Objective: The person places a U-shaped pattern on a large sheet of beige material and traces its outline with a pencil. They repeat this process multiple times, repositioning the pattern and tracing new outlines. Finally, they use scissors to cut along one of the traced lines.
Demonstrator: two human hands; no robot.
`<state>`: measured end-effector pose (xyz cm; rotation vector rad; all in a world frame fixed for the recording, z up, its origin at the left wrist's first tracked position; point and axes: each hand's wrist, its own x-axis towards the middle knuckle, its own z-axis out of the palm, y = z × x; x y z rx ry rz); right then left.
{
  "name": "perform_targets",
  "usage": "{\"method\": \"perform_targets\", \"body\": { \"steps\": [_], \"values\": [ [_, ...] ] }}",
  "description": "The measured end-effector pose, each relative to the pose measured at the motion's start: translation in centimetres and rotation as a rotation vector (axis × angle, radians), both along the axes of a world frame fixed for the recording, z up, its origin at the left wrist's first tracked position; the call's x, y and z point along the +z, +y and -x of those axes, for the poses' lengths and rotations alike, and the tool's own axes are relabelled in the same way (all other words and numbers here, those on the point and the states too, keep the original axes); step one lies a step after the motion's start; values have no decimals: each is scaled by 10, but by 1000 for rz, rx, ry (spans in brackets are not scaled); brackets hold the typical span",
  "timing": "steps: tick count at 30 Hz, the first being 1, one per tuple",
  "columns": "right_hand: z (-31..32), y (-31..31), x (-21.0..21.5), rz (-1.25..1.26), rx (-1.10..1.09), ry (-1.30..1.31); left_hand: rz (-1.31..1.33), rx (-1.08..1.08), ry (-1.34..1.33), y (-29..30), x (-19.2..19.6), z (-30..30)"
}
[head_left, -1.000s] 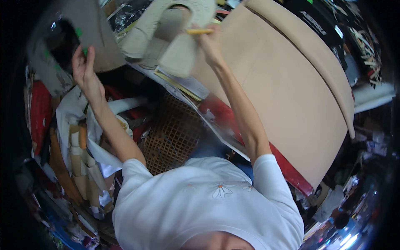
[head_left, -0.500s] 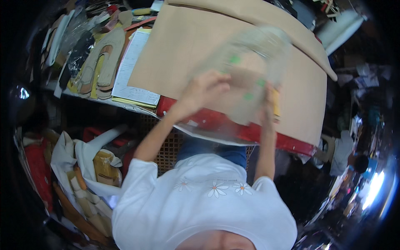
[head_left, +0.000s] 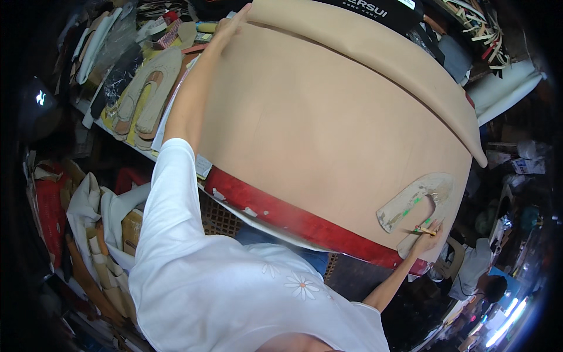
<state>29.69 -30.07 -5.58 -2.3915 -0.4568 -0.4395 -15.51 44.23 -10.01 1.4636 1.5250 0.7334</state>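
Note:
A wide sheet of beige leather-like material (head_left: 328,129) covers the table, its far side rolled up into a long roll (head_left: 352,41). My left hand (head_left: 233,23) reaches to the roll's left end, fingers stretched out against it. At the sheet's right near corner lies a worn grey U-shaped template (head_left: 404,202) with green marks along its inner edge. My right hand (head_left: 427,239) rests by the template's near arm, closed round a thin yellow pen (head_left: 423,230). Parts of those fingers are hidden.
A red strip (head_left: 293,220) runs along the table's near edge. More U-shaped templates (head_left: 158,88) and papers (head_left: 203,166) lie at the left. White rolls and scraps (head_left: 97,217) stand below left; another person (head_left: 478,276) is at the far right.
The template, lifted and blurred before, now lies flat at the sheet's right corner. My left hand has moved away to the roll's far left end; my right hand has moved right and nearer.

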Motion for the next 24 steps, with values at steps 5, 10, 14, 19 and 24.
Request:
{"method": "perform_targets", "body": {
  "steps": [5, 10, 14, 19, 24],
  "values": [
    [10, 10, 9, -46, -26, 94, -123, -135, 441, 24, 4, -9],
    [8, 4, 1, -9, -21, 37, 83, -71, 167, 5, 34, -29],
    [7, 6, 1, -11, -66, 53, -10, -201, -59, -15, 69, -19],
    [18, 8, 21, 8, -45, 127, -518, -207, 72, 21, 135, 49],
    [28, 44, 29, 1, 78, 196, -772, -102, 378, 104, 226, 168]
  ]
}}
